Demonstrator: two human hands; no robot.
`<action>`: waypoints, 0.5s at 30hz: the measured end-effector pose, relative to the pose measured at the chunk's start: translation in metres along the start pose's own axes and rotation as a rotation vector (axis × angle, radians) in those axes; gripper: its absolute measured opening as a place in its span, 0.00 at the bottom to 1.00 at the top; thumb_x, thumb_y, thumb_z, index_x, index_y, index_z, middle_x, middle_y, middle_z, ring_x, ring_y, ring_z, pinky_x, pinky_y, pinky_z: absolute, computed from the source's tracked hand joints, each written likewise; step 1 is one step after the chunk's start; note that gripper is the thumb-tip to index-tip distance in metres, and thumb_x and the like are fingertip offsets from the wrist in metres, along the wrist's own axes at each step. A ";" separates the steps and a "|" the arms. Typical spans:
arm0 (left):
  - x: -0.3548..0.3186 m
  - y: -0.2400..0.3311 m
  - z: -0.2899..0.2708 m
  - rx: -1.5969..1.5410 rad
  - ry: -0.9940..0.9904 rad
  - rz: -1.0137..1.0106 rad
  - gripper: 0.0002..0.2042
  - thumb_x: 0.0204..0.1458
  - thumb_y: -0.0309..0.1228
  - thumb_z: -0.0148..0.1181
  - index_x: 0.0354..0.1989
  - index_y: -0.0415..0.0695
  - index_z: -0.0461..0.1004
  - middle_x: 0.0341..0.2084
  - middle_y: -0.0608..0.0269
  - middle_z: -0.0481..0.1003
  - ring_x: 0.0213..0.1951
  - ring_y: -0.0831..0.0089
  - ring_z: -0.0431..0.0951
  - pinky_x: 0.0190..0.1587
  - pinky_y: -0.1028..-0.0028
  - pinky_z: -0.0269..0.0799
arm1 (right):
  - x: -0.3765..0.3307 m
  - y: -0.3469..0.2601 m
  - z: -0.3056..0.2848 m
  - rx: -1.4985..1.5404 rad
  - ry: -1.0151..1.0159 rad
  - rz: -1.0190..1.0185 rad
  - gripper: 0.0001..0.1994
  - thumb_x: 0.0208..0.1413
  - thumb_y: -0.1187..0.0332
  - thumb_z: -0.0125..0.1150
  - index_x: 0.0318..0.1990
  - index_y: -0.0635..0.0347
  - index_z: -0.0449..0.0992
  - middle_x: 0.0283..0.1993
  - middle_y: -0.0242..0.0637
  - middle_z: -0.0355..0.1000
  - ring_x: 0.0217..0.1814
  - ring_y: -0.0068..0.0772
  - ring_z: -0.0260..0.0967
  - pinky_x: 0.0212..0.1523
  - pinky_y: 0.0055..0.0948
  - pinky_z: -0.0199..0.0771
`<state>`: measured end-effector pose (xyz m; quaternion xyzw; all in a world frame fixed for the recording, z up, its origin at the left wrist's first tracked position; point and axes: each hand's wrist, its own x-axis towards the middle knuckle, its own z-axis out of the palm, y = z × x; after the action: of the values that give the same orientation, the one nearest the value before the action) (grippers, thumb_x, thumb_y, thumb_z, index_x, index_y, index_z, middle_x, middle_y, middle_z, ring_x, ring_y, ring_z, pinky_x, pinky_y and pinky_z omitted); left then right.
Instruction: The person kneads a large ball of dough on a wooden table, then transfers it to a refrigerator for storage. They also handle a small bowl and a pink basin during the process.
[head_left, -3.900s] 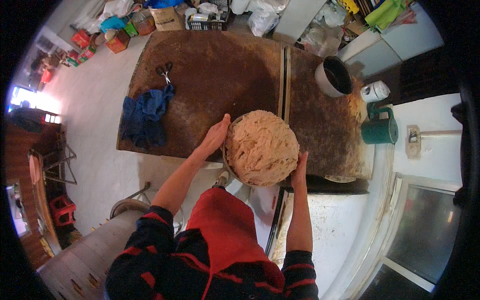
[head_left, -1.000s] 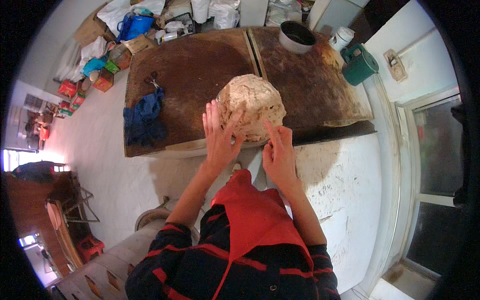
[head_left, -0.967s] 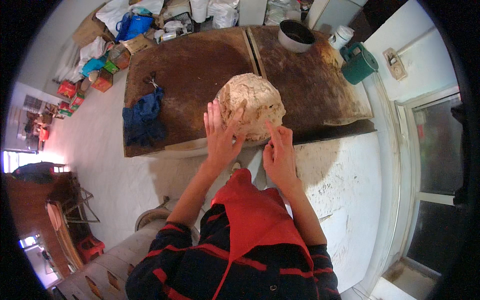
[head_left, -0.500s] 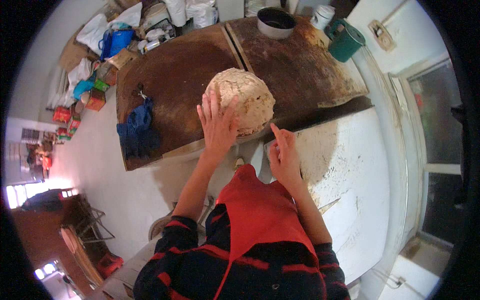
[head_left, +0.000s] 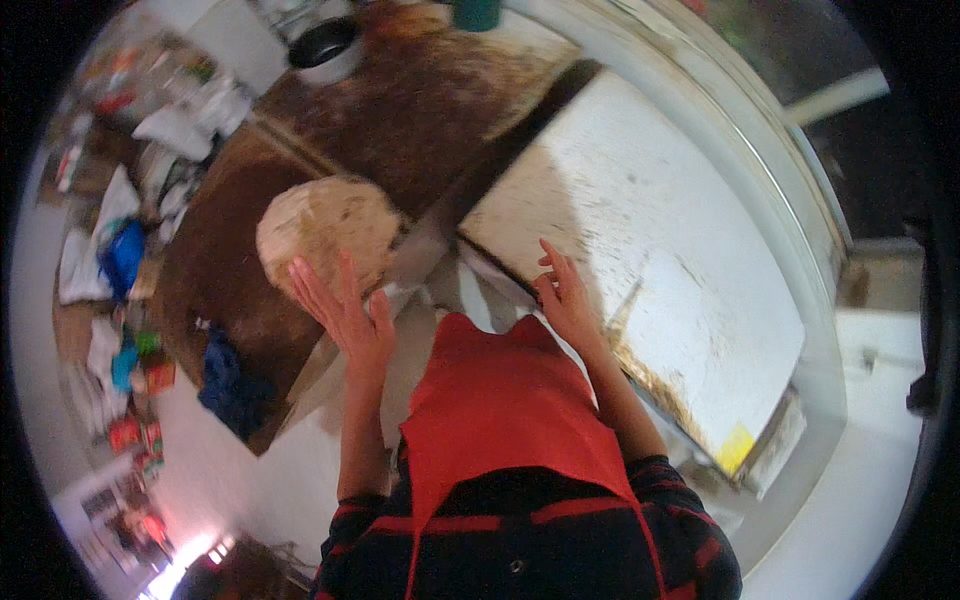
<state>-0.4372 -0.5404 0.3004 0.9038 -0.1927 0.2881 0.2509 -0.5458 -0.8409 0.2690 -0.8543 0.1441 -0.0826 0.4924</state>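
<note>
Since half a second ago the view has swung, so the brown counter now runs up toward the upper left and the white slab fills the right, and the right hand has come away from the dough to lie at the slab's near edge. The left hand is spread wide and flat, fingers apart, its fingertips against the near side of the dough; it holds nothing. The right hand is also open and empty, fingers loosely stretched, resting at the corner of the white slab, well apart from the dough. The dough is a big, pale, rough round mass lying on the brown counter close to its near edge, just left of the dark gap between the counter and the slab. A red apron over a dark sleeve with red stripes fills the lower middle. A crumpled blue cloth lies on the counter's left end, near the left forearm. At the far end of the counter stands a round dark bowl, and a green jug shows at the top edge. The floor at left is strewn with bags and coloured clutter.
</note>
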 end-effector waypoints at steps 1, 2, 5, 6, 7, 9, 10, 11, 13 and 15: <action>-0.004 0.017 0.005 -0.072 -0.038 0.050 0.29 0.68 0.53 0.40 0.72 0.52 0.61 0.75 0.39 0.41 0.75 0.39 0.40 0.72 0.38 0.36 | -0.015 0.013 -0.013 0.023 0.032 0.085 0.28 0.65 0.76 0.49 0.73 0.54 0.60 0.55 0.43 0.68 0.44 0.30 0.74 0.42 0.28 0.77; 0.000 0.023 0.011 -0.132 -0.080 0.087 0.30 0.68 0.54 0.40 0.72 0.50 0.61 0.75 0.39 0.42 0.75 0.39 0.41 0.72 0.38 0.36 | -0.019 0.024 -0.017 0.061 0.063 0.123 0.28 0.65 0.76 0.49 0.73 0.53 0.59 0.55 0.42 0.68 0.44 0.29 0.74 0.42 0.27 0.77; -0.006 0.056 0.030 -0.339 -0.231 0.148 0.32 0.67 0.57 0.38 0.71 0.47 0.62 0.74 0.40 0.46 0.75 0.40 0.44 0.71 0.38 0.38 | -0.067 0.065 -0.036 0.363 0.287 0.379 0.23 0.68 0.69 0.49 0.70 0.54 0.59 0.56 0.41 0.69 0.46 0.33 0.76 0.42 0.31 0.78; -0.008 0.066 0.036 -0.406 -0.263 0.168 0.33 0.67 0.57 0.38 0.71 0.46 0.63 0.74 0.40 0.47 0.75 0.40 0.44 0.71 0.38 0.38 | -0.089 0.080 -0.043 0.443 0.370 0.440 0.22 0.69 0.67 0.50 0.68 0.54 0.60 0.56 0.42 0.70 0.46 0.35 0.76 0.42 0.33 0.78; -0.009 0.074 0.041 -0.413 -0.290 0.191 0.32 0.68 0.57 0.37 0.71 0.46 0.63 0.74 0.40 0.48 0.74 0.40 0.45 0.71 0.39 0.38 | -0.116 0.096 -0.049 0.547 0.458 0.505 0.22 0.69 0.64 0.50 0.68 0.54 0.59 0.56 0.42 0.69 0.48 0.37 0.76 0.45 0.35 0.78; -0.010 0.084 0.049 -0.436 -0.331 0.244 0.32 0.68 0.56 0.36 0.70 0.45 0.63 0.74 0.40 0.49 0.74 0.41 0.47 0.71 0.39 0.39 | -0.174 0.130 -0.054 0.779 0.766 0.673 0.21 0.68 0.59 0.54 0.64 0.53 0.61 0.55 0.40 0.69 0.50 0.40 0.75 0.49 0.38 0.77; -0.010 0.088 0.052 -0.456 -0.358 0.242 0.32 0.68 0.56 0.36 0.70 0.46 0.63 0.73 0.40 0.49 0.74 0.41 0.48 0.71 0.39 0.39 | -0.201 0.148 -0.052 0.905 0.981 0.751 0.21 0.66 0.56 0.58 0.61 0.51 0.64 0.55 0.40 0.70 0.50 0.40 0.75 0.51 0.40 0.76; -0.009 0.089 0.055 -0.472 -0.377 0.250 0.32 0.69 0.56 0.35 0.70 0.46 0.64 0.73 0.40 0.50 0.73 0.41 0.49 0.71 0.40 0.40 | -0.225 0.166 -0.052 0.989 1.140 0.774 0.21 0.64 0.54 0.60 0.58 0.51 0.65 0.56 0.42 0.69 0.53 0.43 0.74 0.52 0.42 0.76; -0.009 0.090 0.061 -0.507 -0.436 0.266 0.31 0.69 0.55 0.35 0.69 0.46 0.64 0.73 0.39 0.51 0.72 0.41 0.51 0.71 0.41 0.42 | -0.265 0.200 -0.059 1.139 1.372 0.798 0.22 0.61 0.50 0.62 0.54 0.51 0.66 0.60 0.46 0.66 0.58 0.49 0.70 0.55 0.46 0.75; -0.009 0.088 0.066 -0.525 -0.485 0.277 0.30 0.69 0.55 0.35 0.69 0.47 0.65 0.72 0.39 0.52 0.72 0.41 0.53 0.71 0.42 0.44 | -0.283 0.227 -0.075 1.282 1.411 0.658 0.23 0.61 0.46 0.60 0.54 0.52 0.66 0.63 0.49 0.62 0.60 0.53 0.68 0.59 0.52 0.73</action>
<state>-0.4591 -0.6464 0.2785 0.8161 -0.4342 0.0380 0.3795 -0.8719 -0.9168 0.1098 -0.1021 0.5597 -0.4915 0.6594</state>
